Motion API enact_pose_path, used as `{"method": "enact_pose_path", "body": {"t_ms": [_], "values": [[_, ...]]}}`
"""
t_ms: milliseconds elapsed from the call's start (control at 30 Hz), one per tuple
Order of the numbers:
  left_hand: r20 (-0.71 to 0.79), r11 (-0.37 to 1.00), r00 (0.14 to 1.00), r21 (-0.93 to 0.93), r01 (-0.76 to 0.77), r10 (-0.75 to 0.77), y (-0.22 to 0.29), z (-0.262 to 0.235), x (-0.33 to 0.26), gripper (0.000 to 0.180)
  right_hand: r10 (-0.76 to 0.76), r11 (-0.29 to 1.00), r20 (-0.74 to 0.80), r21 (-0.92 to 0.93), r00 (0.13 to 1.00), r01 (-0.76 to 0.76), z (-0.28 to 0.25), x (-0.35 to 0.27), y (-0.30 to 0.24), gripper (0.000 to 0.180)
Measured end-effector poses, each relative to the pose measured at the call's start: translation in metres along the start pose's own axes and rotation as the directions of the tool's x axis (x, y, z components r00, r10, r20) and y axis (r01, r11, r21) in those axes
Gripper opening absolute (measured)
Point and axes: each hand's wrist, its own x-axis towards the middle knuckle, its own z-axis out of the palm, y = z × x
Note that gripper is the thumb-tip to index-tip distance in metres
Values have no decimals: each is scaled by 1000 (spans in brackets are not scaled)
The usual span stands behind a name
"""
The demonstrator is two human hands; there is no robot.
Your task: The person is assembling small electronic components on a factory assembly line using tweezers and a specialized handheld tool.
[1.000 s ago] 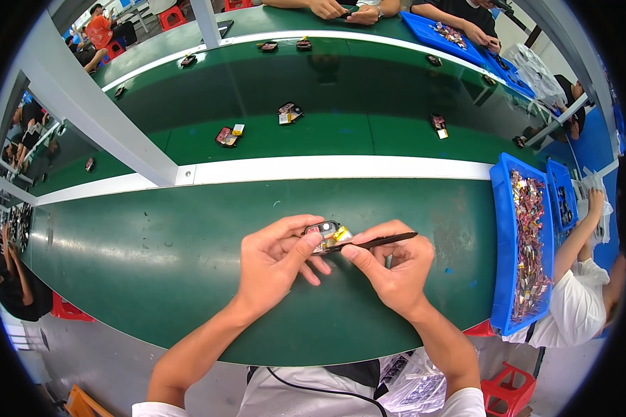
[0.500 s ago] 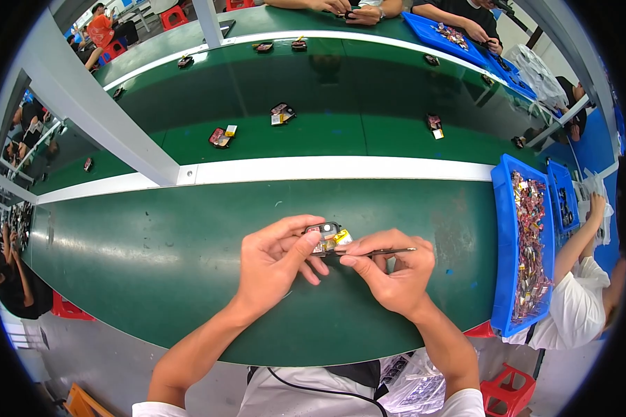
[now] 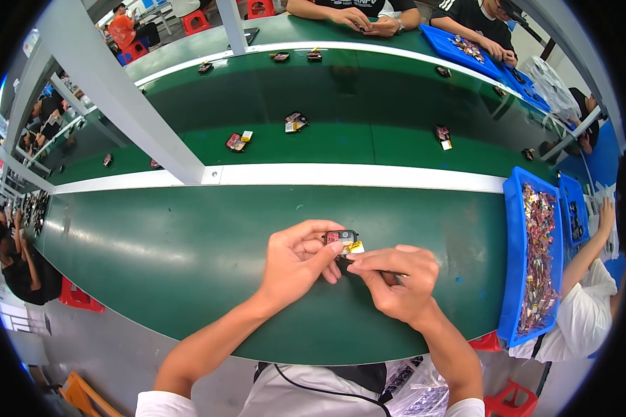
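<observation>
Right hand (image 3: 402, 279) pinching slim dark tool (image 3: 399, 274) at lower edge of small black gadget (image 3: 340, 235); left hand (image 3: 296, 260) pinching gadget itself, held over green bench (image 3: 153, 243). Gadget's insides exposed, yellow-and-silver battery (image 3: 356, 247) showing. Likely light, stiff in case, fragile within; battery probably soft and slick. Best hold: rim of case, pinched lightly at sides, off battery. To right, blue tray (image 3: 514, 257) of small parts (image 3: 539, 257). Beyond white rail (image 3: 355, 176), similar gadgets (image 3: 296, 123). Farthest, co-workers' hands (image 3: 382, 27).

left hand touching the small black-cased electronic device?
Touching. The head view shows the left hand gripping the small black-cased electronic device, thumb laid over its lower-left part.
</observation>
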Motion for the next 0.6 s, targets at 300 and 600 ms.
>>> {"method": "enact_pose_path", "body": {"t_ms": [300,600], "values": [[-137,996,991,89,-1,13,16,-10,60,26,249,964,-318,173,915,-203,5,6,6,13],[-150,829,969,553,-81,195,13,25,200,32,137,989,-278,85,951,-118,-2,-9,24,14]]}}
